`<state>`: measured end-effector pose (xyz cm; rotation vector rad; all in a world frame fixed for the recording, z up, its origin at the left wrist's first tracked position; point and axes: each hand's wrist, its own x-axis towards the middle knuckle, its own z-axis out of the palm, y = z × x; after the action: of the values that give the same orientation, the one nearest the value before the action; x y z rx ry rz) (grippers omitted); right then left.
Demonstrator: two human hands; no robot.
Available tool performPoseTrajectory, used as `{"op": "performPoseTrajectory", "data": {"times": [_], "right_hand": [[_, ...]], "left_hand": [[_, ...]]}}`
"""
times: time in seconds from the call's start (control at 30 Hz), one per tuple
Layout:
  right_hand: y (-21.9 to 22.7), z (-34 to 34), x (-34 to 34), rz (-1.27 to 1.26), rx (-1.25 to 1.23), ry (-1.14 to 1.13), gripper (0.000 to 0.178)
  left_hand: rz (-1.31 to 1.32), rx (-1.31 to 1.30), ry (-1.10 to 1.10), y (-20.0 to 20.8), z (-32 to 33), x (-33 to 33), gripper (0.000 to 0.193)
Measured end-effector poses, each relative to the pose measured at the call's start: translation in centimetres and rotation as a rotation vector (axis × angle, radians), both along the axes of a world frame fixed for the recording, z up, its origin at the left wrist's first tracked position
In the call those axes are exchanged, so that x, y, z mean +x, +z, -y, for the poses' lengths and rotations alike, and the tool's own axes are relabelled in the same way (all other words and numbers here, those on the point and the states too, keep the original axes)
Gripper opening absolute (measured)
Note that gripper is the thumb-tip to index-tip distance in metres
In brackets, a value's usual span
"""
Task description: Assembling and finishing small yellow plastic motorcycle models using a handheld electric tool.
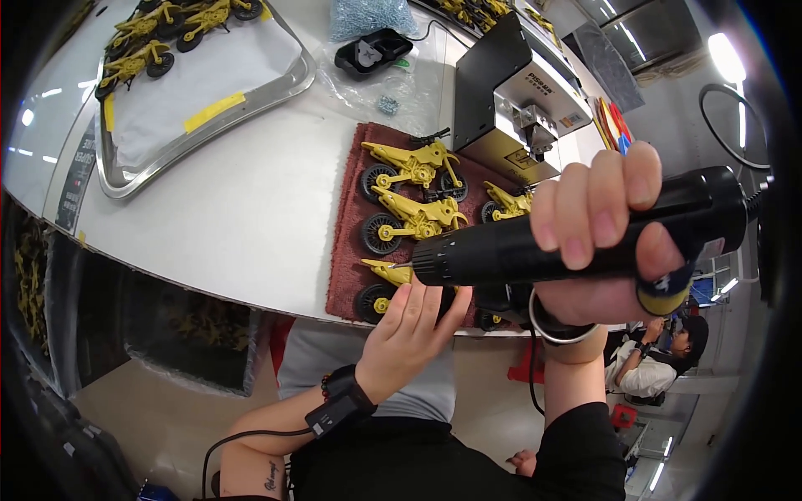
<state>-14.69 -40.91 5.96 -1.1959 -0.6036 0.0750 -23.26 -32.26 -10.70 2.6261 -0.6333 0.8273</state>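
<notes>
The right hand (pixel 606 242) grips the driver (pixel 568 242), long axis pointing left at the near bike (pixel 380 288), which the left hand's (pixel 409 334) fingers pinch.

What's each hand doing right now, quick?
Left hand: fingers on a yellow toy motorcycle lying on the red mat; whether it grips cannot be told.
Right hand: closed around a black electric screwdriver.

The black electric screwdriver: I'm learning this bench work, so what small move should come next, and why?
Probably ease the black electric screwdriver tip-first down onto the nearest yellow toy motorcycle. The right hand grips it level above the red mat, while the left hand steadies that toy at the table edge.
</notes>
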Motion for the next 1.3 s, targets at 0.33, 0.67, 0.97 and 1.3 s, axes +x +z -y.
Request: {"op": "performPoseTrajectory", "data": {"times": [0.33, 0.67, 0.97, 1.3], "right_hand": [[-1.5, -2.1, 0.0, -0.092, 0.044, -0.009, 0.032], [-3.1, -2.6, -0.4, -0.054, 0.044, 0.011, 0.039], [0.5, 5.1, -3.0, 0.202, 0.232, -0.237, 0.029], [3.4, 10.4, -1.9, 0.250, 0.199, -0.531, 0.029]], "left_hand": [[-0.090, -0.215, -0.155, -0.4, -0.2, -0.8, 0.037], [-0.028, -0.256, -0.086, -0.8, 1.1, -0.9, 0.039], [-0.029, -0.233, -0.131, 1.6, 0.1, -0.5, 0.043], [-0.074, 0.044, -0.008, 2.0, -0.9, 0.3, 0.045]]}}
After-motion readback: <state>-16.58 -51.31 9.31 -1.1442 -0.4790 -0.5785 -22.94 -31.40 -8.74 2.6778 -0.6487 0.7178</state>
